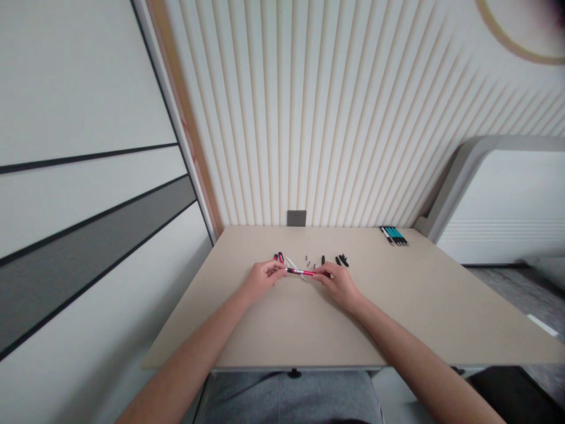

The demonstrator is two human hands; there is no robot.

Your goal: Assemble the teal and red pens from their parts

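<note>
My L hand (263, 278) pinches one end of a red-and-black pen (300, 272), R hand (336, 281) curled shut on the other, so pen sits level betw. both, held up off the counter (247, 330). Red pen parts (278, 257) and white pen piece (290, 262) just past L hand, small black parts (342, 260) past R hand, teal-and-black pens (394, 235) far off by wall (335, 118). Open room toward my side, front edge well back.

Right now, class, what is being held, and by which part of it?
A red and black pen, held at both ends: the left hand at its black end, the right hand at its red end.
</note>
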